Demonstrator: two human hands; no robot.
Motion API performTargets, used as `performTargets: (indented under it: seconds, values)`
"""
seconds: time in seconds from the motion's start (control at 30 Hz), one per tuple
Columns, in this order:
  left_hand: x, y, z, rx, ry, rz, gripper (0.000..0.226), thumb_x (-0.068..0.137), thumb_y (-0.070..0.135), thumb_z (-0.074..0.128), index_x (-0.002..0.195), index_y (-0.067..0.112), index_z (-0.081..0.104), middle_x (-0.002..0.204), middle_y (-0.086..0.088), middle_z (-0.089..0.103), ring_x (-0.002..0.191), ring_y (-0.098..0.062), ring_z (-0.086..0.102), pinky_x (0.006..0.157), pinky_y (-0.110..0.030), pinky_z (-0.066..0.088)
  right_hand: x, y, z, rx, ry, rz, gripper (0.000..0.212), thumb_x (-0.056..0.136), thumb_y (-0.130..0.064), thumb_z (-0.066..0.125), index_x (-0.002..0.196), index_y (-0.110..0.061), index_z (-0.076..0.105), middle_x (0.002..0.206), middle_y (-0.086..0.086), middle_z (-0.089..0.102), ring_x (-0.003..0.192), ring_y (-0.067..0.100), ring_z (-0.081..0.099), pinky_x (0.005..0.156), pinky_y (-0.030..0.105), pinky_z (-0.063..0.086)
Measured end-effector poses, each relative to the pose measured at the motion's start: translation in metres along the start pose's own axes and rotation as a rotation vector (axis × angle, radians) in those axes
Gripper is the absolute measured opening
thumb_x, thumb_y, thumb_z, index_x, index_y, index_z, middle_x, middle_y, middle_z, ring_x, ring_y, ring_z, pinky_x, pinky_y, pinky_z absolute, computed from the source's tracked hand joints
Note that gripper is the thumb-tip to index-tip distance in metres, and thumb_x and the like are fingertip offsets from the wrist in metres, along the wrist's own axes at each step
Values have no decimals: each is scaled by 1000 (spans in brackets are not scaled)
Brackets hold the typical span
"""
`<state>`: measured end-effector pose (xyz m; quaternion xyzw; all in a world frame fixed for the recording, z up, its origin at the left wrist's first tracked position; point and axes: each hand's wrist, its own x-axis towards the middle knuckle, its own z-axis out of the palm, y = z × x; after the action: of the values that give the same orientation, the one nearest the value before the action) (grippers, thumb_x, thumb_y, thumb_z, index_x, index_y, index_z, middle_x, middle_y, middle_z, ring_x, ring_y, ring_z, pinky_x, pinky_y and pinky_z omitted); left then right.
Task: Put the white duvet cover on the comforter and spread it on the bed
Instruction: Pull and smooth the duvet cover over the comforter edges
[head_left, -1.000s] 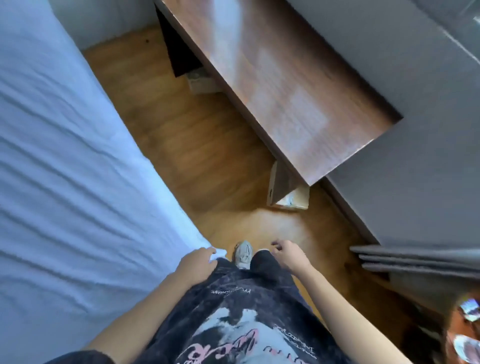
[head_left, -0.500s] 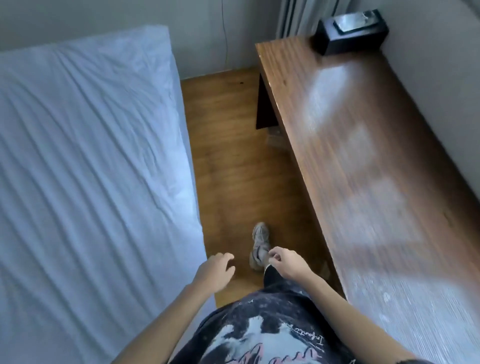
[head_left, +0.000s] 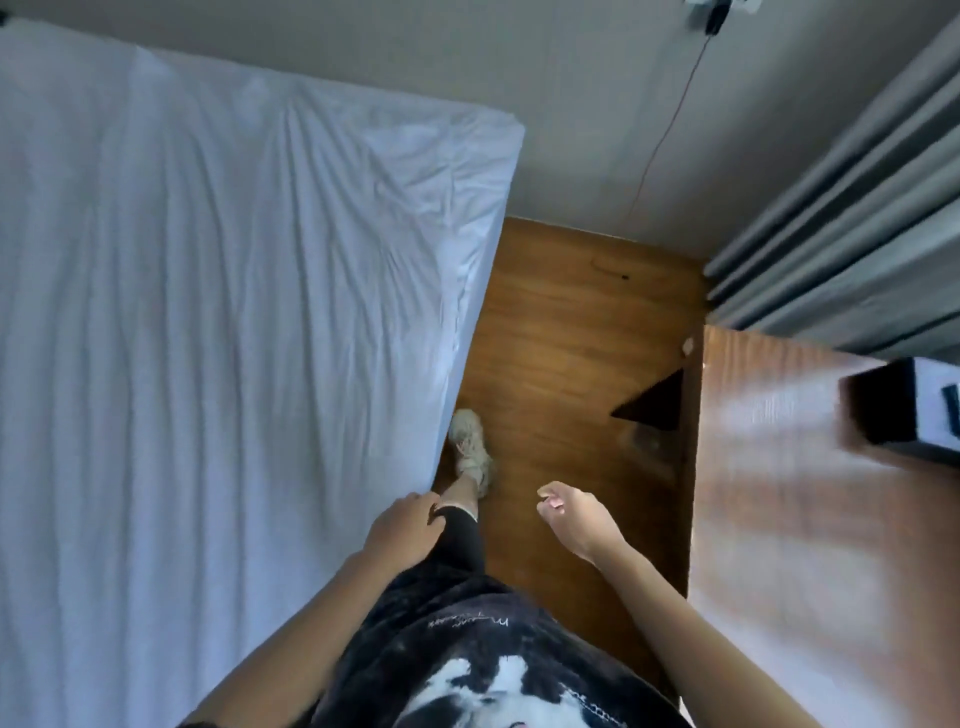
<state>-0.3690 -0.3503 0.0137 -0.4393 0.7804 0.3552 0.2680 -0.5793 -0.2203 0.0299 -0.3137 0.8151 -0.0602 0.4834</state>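
Head view, white bed (head_left: 208, 338), left hand (head_left: 402, 530) and right hand (head_left: 576, 522) loosely curled (holding nothing)

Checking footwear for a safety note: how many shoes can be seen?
1. A pale sneaker is on the wooden floor, close against the bed's side, ahead of the left hand. The other foot is out of view.

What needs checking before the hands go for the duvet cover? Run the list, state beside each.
1. Left hand free: ok, holds nothing, beside the bed edge.
2. Right hand free: ok, loosely curled, holds nothing.
3. White wrinkled sheet on the bed lies flat: ok.
4. Brown wooden floor ahead passable: ok.
5. Duvet cover and comforter located: cannot tell, neither is in view.
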Motion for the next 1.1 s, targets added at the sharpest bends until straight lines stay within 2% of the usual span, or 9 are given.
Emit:
performTargets:
  seconds: [0.13, 0.27, 0.37, 0.5, 0.63, 0.8, 0.93, 1.0, 1.1]
  values:
    - [109, 13, -90, -71, 14, -14, 42, 98, 30, 45, 138, 21, 50, 135, -5, 55, 121, -24, 52, 98, -33, 43, 108, -64, -79, -90, -30, 12, 34, 96, -30, 49, 127, -21, 58, 125, 1, 65, 115, 23, 59, 92, 30, 45]
    - [184, 24, -186, -75, 26, -17, 42, 96, 28, 45, 138, 22, 50, 137, -3, 53, 123, -23, 51, 99, -33, 42, 183, -133, -154, -161, -95, -21, 35, 96, -29, 49, 128, -21, 58, 126, -1, 64, 117, 20, 58, 95, 31, 45]
    - [225, 28, -259, -142, 100, -57, 42, 98, 29, 44, 139, 19, 47, 140, -5, 50, 126, -23, 47, 101, -34, 39, 237, -188, -214, -214, -110, -73, 33, 96, -31, 48, 126, -24, 58, 122, -5, 64, 114, 20, 58, 93, 31, 46]
    - [283, 30, -335, -260, 235, -159, 41, 101, 29, 42, 141, 18, 44, 142, -6, 48, 129, -23, 46, 102, -34, 38, 322, -256, -282, -370, -160, -193, 32, 98, -30, 47, 126, -20, 58, 118, -3, 65, 110, 21, 59, 89, 30, 43]
    - [352, 43, -370, -425, 294, -344, 42, 102, 29, 40, 142, 18, 43, 141, -7, 48, 127, -24, 45, 100, -35, 39, 427, -315, -334, -569, -245, -356, 29, 97, -24, 44, 115, -12, 63, 99, 5, 69, 92, 24, 63, 81, 36, 48]
    - [463, 87, -383, -643, 307, -551, 46, 102, 30, 38, 147, 21, 36, 148, -2, 40, 134, -21, 38, 105, -33, 34, 586, -376, -394, -836, -322, -594, 28, 98, -20, 42, 119, -12, 59, 111, 5, 64, 101, 23, 59, 79, 33, 47]
    - [555, 146, -389, -786, 367, -670, 47, 98, 25, 47, 144, 19, 41, 145, -2, 43, 133, -21, 40, 104, -34, 37, 709, -406, -437, -1067, -163, -960, 33, 83, -5, 63, 116, -3, 63, 108, 14, 65, 99, 35, 61, 77, 40, 51]
    - [598, 168, -393, -777, 409, -639, 46, 91, 19, 60, 136, 14, 51, 138, -7, 51, 128, -27, 48, 97, -40, 45, 763, -417, -443, -1171, -152, -1126, 45, 70, -1, 75, 114, -3, 65, 112, 16, 64, 100, 36, 63, 77, 42, 56]
    - [657, 171, -394, -701, 484, -600, 57, 66, 12, 84, 119, 9, 64, 121, -15, 63, 109, -32, 64, 79, -41, 57, 831, -421, -429, -1369, -230, -1410, 63, 62, -5, 84, 122, -5, 63, 125, 18, 60, 111, 36, 60, 92, 46, 52]
